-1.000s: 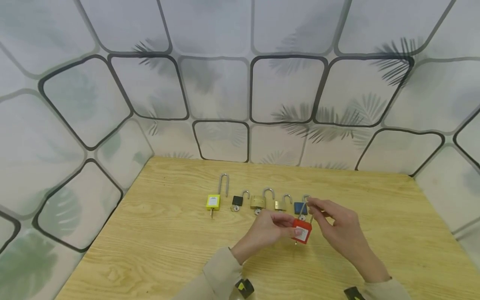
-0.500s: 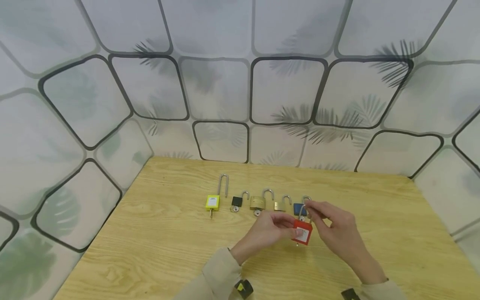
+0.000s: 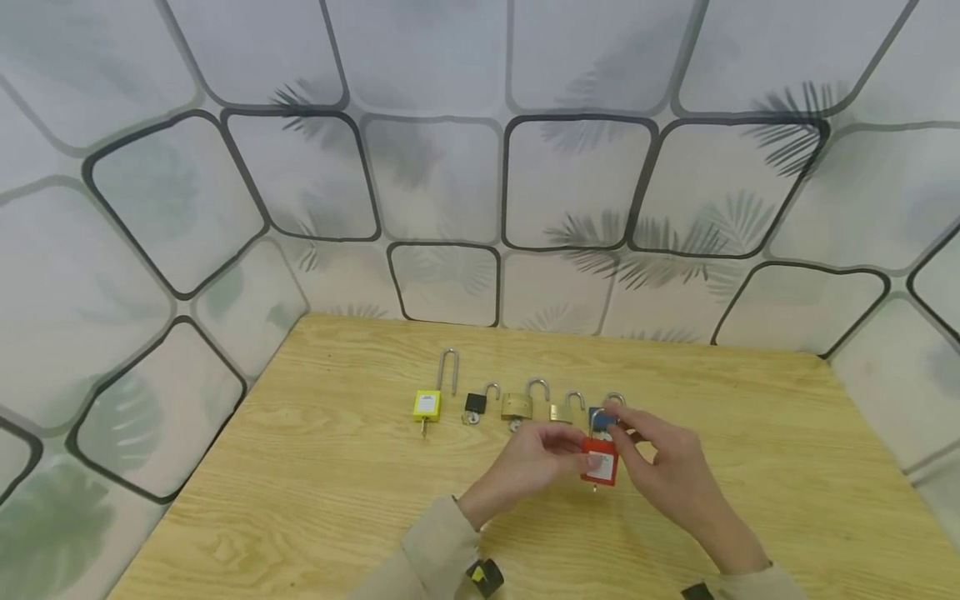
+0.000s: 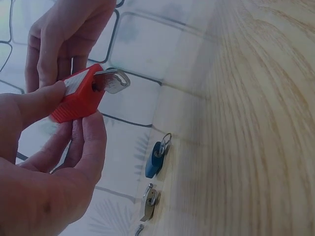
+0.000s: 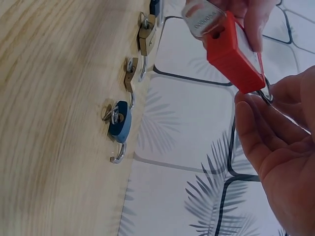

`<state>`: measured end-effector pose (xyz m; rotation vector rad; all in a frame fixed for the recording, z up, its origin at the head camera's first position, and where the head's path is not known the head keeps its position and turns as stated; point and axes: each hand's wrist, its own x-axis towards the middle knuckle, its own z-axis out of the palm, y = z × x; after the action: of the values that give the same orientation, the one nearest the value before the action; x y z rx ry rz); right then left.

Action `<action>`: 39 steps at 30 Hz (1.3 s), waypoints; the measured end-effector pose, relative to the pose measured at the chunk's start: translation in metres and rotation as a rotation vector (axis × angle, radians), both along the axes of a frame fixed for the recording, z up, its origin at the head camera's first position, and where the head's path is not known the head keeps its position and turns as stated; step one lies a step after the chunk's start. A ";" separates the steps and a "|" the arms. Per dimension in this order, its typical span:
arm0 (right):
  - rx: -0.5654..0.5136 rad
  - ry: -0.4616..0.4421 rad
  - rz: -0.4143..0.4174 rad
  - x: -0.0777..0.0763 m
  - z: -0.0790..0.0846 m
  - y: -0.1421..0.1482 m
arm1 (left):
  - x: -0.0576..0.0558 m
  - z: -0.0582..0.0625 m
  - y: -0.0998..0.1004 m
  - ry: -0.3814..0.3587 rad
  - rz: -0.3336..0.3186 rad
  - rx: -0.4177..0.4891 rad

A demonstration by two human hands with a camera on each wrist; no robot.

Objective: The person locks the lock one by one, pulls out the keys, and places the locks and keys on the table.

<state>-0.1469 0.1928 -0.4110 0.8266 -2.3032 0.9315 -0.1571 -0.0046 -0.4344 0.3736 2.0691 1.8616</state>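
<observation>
A red padlock (image 3: 600, 462) with a white label is held above the table. My left hand (image 3: 528, 467) pinches its body between thumb and fingers. On the other side my right hand (image 3: 667, 458) has thumb and fingertips on the metal shackle (image 3: 596, 419), partly hidden by those fingers. Whether both shackle legs sit in the body cannot be told. In the left wrist view a silver key (image 4: 115, 82) sticks out of the padlock's underside. Just behind the hands lies a blue padlock (image 5: 120, 120) with its shackle open and a key ring at its base.
Left of the blue padlock, in a row on the wooden table (image 3: 315, 483), lie two brass padlocks, a larger one (image 3: 517, 406) and a smaller one (image 3: 560, 412), a black padlock (image 3: 476, 403) and a yellow padlock (image 3: 427, 405). All have raised shackles. A patterned curtain (image 3: 442, 183) surrounds the table.
The red padlock has turned a little more upright and shifted slightly left. Its shackle stands lower over the body, and my right hand has moved slightly left and down with it.
</observation>
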 end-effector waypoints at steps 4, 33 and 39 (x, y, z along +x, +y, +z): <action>-0.024 0.003 -0.011 0.001 -0.003 0.003 | -0.003 0.001 -0.003 0.024 0.041 -0.002; -0.037 -0.473 0.038 0.018 -0.038 -0.006 | -0.012 -0.001 -0.008 -0.124 0.092 0.255; -0.038 -0.462 0.033 0.018 -0.040 -0.009 | -0.011 -0.001 -0.008 -0.123 0.086 0.242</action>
<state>-0.1294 0.1838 -0.4510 0.6883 -2.6518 1.2875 -0.1681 -0.0127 -0.4358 0.2248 1.8116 2.1364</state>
